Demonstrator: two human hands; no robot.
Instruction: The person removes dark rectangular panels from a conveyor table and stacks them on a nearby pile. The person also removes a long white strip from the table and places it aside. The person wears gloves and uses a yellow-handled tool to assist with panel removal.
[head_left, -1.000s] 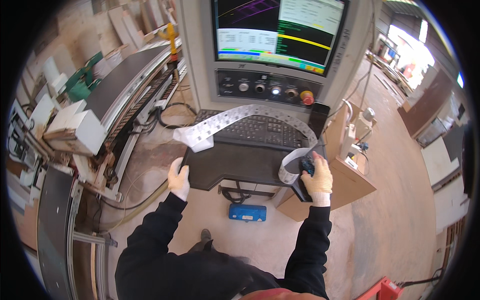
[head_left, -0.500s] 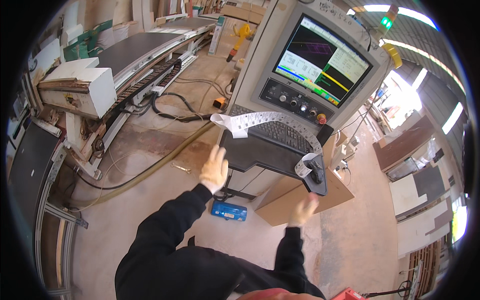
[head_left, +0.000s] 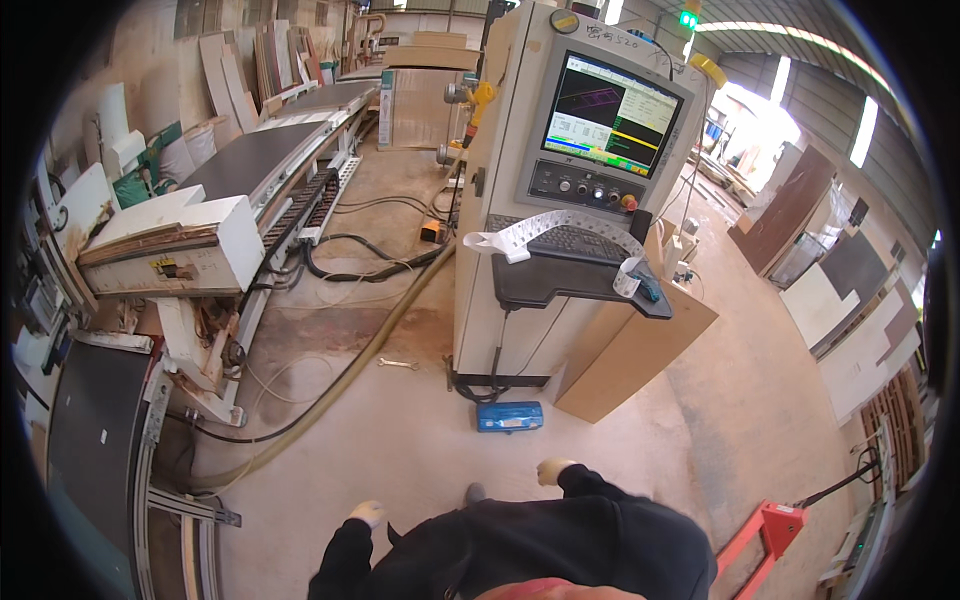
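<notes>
My left hand (head_left: 368,513), in a pale cream glove, is low beside my body, above the floor. Its fingers are too small and foreshortened to read. My right hand (head_left: 555,470), gloved alike, hangs in front of my body with its fingers curled in and nothing visible in them. Both are apart from the control cabinet (head_left: 480,330) ahead. Across its keyboard (head_left: 570,246) curves a long strip of printed labels (head_left: 575,220), which ends in a roll (head_left: 627,278) at the right of the black shelf (head_left: 540,284). A dark computer mouse (head_left: 650,289) lies beside the roll.
A blue toolbox (head_left: 510,416) sits on the floor at the cabinet's foot, near a wrench (head_left: 398,363). A hose (head_left: 350,370) and cables cross the floor. Conveyor tables (head_left: 100,440) stand left, a red pallet jack (head_left: 770,535) right. A brown board (head_left: 640,345) leans by the cabinet.
Both hands have dropped from near the keyboard shelf down toward my body. The view has pulled back from the cabinet, and the red pallet jack shows more fully.
</notes>
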